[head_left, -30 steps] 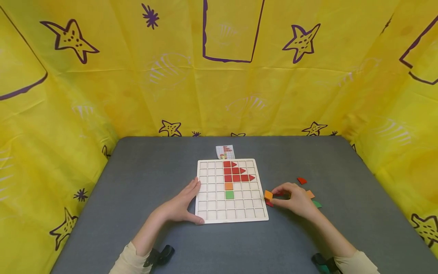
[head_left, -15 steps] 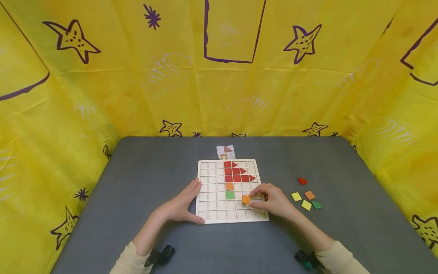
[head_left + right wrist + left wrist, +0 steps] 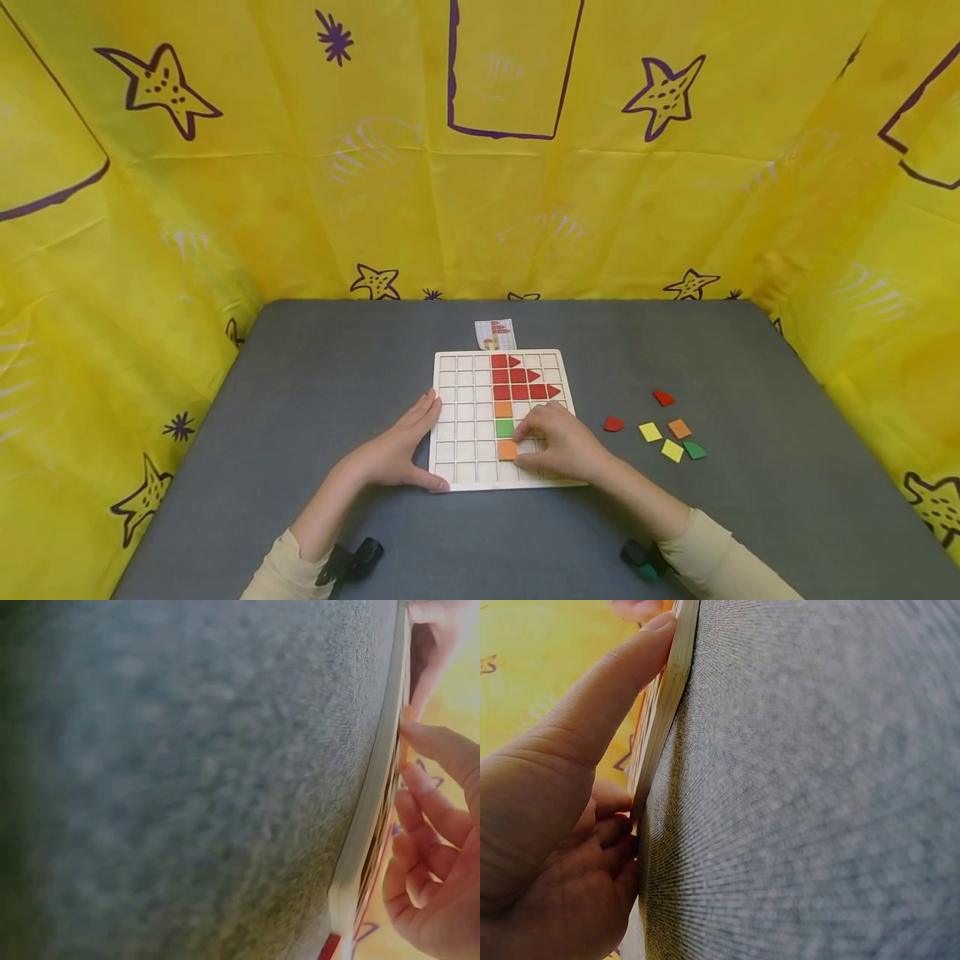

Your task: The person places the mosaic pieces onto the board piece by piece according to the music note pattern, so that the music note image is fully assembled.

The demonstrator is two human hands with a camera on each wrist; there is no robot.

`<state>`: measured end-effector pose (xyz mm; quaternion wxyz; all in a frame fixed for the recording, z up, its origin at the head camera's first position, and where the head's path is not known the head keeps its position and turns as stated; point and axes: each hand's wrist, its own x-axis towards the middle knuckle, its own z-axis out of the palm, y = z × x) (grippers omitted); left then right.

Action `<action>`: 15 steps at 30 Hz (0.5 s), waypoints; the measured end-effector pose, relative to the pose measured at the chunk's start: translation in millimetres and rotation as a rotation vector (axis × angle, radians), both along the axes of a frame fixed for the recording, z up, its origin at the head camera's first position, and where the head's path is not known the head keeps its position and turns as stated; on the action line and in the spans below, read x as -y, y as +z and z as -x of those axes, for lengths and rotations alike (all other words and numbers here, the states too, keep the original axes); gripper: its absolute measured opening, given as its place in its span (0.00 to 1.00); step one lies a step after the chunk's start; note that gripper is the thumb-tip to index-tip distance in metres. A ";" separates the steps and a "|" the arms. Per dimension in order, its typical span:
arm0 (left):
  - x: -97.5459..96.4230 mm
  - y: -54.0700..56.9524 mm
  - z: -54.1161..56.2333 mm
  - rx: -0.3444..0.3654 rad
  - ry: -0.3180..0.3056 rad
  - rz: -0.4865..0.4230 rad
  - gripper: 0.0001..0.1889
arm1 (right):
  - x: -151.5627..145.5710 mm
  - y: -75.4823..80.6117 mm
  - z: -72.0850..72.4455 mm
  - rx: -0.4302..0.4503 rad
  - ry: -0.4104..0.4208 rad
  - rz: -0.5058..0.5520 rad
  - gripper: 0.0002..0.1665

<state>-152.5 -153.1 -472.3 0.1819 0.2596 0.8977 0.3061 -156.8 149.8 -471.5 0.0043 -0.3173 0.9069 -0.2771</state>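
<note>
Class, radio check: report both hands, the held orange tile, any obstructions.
Left hand touching left edge of grid board. Right hand pinching orange tile, directly below green tile. No obstruction visible.

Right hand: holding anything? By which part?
The right hand pinches the orange tile just below the green tile, by its right side as the head view shows it.

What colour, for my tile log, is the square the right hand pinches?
The square is orange, clearest in the head view.
</note>
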 end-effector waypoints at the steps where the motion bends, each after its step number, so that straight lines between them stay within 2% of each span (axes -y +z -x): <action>1: -0.1 0.0 -0.1 -0.001 -0.001 0.005 0.66 | 1.4 0.6 -0.2 -0.002 -0.003 -0.016 0.11; 8: -0.4 -1.8 0.5 0.008 -0.001 0.021 0.66 | 5.4 4.0 -2.1 0.054 -0.065 -0.071 0.11; 15: 0.3 -1.5 0.3 0.008 -0.002 0.009 0.66 | 6.0 5.3 -2.2 0.051 -0.063 -0.047 0.11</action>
